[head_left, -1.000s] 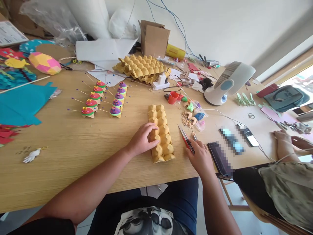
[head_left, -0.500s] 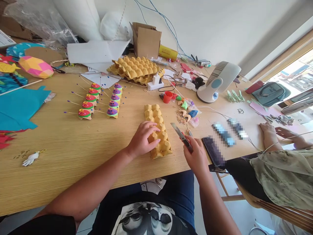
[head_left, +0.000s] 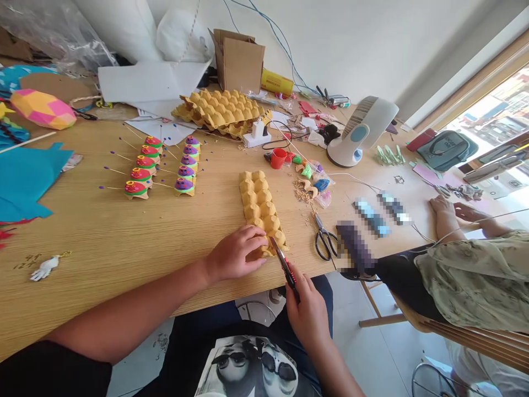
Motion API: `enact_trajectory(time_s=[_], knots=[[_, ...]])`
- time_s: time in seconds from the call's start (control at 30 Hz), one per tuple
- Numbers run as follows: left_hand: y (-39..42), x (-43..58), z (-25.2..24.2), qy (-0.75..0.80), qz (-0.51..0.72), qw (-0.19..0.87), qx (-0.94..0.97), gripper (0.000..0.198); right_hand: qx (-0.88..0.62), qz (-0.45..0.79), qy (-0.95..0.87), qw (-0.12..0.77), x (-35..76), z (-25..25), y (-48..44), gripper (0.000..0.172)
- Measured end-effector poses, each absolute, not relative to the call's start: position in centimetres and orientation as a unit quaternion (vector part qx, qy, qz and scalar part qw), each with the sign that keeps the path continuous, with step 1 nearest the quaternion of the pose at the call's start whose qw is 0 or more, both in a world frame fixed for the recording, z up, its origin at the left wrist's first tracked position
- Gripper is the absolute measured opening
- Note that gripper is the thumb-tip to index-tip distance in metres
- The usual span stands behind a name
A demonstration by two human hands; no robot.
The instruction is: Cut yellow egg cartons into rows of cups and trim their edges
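Note:
A long yellow egg-carton strip (head_left: 259,203) lies on the wooden table (head_left: 124,242) in front of me. My left hand (head_left: 236,255) presses on its near end, fingers curled over the cups. My right hand (head_left: 306,313) is closed round a red utility knife (head_left: 283,267). The knife's blade points up at the strip's near right corner, beside my left fingers. My right hand is off the table's front edge, above my lap.
Black scissors (head_left: 324,240) lie right of the strip. Painted carton caterpillars (head_left: 140,168) stand at the left, a full egg tray (head_left: 221,112) and cardboard box (head_left: 238,62) behind. A white fan (head_left: 360,132) and phones sit at the right, where another person's hands (head_left: 452,212) rest.
My right hand has lifted the knife off the table, swung it left and toward me, bringing the blade to the strip's near end. My left hand slid down the strip to its near end.

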State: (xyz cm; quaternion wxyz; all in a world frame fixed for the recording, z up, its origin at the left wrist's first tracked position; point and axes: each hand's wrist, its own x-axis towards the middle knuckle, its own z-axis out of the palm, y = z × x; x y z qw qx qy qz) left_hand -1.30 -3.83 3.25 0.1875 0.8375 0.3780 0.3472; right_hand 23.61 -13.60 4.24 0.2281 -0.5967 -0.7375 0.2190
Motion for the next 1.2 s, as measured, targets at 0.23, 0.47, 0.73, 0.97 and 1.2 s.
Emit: enact_trajectory(time_s=[0.23,0.47,0.73,0.97,1.2], knots=[[-3.7,-1.9,2.1,0.384,0.365,0.171,0.831,0.038,-0.608,0.210,-0.739,0.200,22.2,5.0,-14.7,0.064],[-3.4,-2.1,2.0,0.389,0.376,0.189,0.819,0.039,-0.616,0.194,-0.748,0.156,21.4,5.6,-14.7,0.066],[-3.1,-1.9,1.4,0.399,0.392,0.176,0.810,0.024,-0.625,0.153,-0.764,0.051,20.8,7.0,-14.4,0.066],[-2.9,-2.0,1.3,0.391,0.394,0.165,0.815,0.023,-0.630,0.087,-0.765,-0.098,19.3,7.7,-13.6,0.070],[-2.8,-2.0,1.6,0.380,0.399,0.158,0.819,0.023,-0.617,0.074,-0.772,-0.135,19.3,8.2,-13.4,0.079]])
